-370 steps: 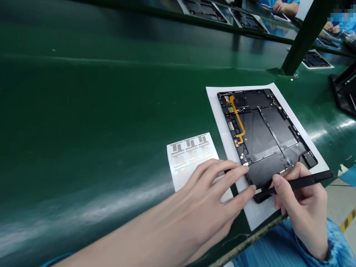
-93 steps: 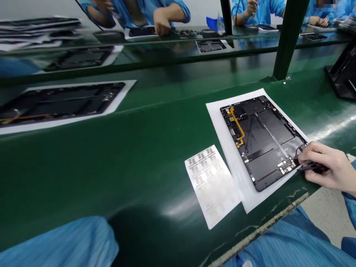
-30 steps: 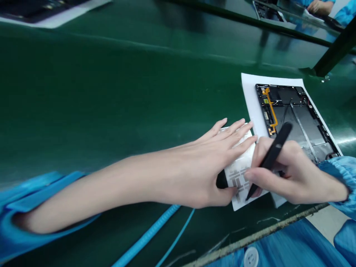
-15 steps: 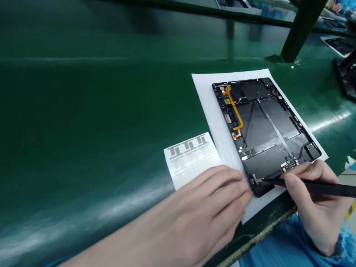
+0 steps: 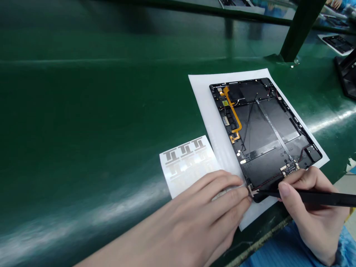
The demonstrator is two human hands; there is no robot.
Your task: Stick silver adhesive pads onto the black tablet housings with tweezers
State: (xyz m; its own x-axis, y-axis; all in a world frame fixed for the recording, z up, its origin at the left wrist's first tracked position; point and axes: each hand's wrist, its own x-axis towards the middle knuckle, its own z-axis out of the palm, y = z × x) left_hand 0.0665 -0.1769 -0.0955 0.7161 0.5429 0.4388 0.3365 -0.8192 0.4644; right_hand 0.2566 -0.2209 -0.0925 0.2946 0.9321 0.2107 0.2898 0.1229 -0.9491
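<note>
A black tablet housing [image 5: 250, 126] lies at a slant on a white sheet [image 5: 200, 94], its inside facing up. My right hand [image 5: 308, 215] is closed around black tweezers [image 5: 319, 197], whose tips reach the housing's near left corner. At that corner sits a small greyish sticker piece [image 5: 253, 192], with the tips touching or just over it. My left hand [image 5: 205, 211] lies with fingers outstretched and slightly bent, fingertips at the same corner; its thumb is hidden. Partly under this hand is a white sticker sheet [image 5: 191, 163] with grey T-like shapes.
The green tabletop [image 5: 83, 122] spreads left, and its worn near edge [image 5: 258, 243] runs below the housing. A dark green post [image 5: 300, 33] rises behind. Another opened tablet [image 5: 338, 43] and a black stand [image 5: 346, 76] are at the right. Another person's hand [image 5: 333, 3] shows top right.
The tweezer tips and the sticker piece have moved slightly down and left, to the housing's corner edge. The left hand has shifted a little; the view has moved slightly too.
</note>
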